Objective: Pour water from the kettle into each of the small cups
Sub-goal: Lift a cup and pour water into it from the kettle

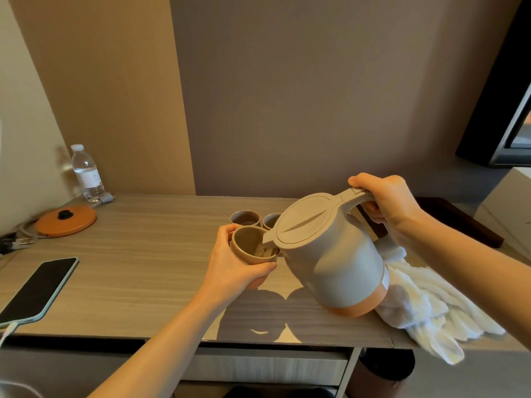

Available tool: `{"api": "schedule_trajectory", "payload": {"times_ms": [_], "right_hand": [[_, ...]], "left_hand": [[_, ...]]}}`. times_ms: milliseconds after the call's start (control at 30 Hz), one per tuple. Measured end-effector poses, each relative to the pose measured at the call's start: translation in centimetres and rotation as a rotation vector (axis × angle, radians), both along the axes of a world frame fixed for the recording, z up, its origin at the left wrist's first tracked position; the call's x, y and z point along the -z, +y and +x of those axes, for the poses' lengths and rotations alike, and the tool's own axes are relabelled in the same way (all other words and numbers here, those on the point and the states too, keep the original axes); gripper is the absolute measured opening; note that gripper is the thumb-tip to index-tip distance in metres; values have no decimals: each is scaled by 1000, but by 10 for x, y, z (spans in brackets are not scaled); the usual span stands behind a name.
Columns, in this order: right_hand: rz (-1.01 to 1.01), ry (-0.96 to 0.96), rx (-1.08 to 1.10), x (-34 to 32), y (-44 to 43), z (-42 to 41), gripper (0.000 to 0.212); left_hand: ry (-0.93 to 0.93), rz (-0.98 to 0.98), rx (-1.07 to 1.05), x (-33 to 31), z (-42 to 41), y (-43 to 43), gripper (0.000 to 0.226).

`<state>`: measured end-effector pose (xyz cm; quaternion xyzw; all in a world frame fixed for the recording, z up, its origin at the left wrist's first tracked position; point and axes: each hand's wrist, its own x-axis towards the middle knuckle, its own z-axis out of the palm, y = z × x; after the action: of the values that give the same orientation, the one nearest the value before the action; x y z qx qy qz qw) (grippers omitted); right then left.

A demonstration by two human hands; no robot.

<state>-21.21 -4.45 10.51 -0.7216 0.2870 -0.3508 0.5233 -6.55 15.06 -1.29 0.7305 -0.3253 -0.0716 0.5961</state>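
Observation:
A grey kettle [330, 254] with an orange band at its base is tilted to the left, lifted off the desk. My right hand [388, 202] grips its handle. The spout reaches over the rim of a small tan cup [247, 247], which my left hand [235, 265] holds just above the desk. A thin stream of water runs into that cup. Two more small cups stand on the desk behind it: one [245, 218] in full view, the other [271, 220] partly hidden by the kettle lid.
The wooden desk [143, 254] also carries an orange kettle base [66, 220] with its cord at the far left, a water bottle [87, 173], a charging phone [37, 291], and a white towel [425, 305] over the front right edge. A dark tray [459, 219] lies at the right.

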Motion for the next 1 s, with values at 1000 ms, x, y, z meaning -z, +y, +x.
{"api": "schedule_trajectory", "payload": {"times_ms": [1000], "right_hand": [[-50, 79, -18, -7, 7, 7, 45]], "left_hand": [[62, -14, -29, 10, -5, 3, 86]]}}
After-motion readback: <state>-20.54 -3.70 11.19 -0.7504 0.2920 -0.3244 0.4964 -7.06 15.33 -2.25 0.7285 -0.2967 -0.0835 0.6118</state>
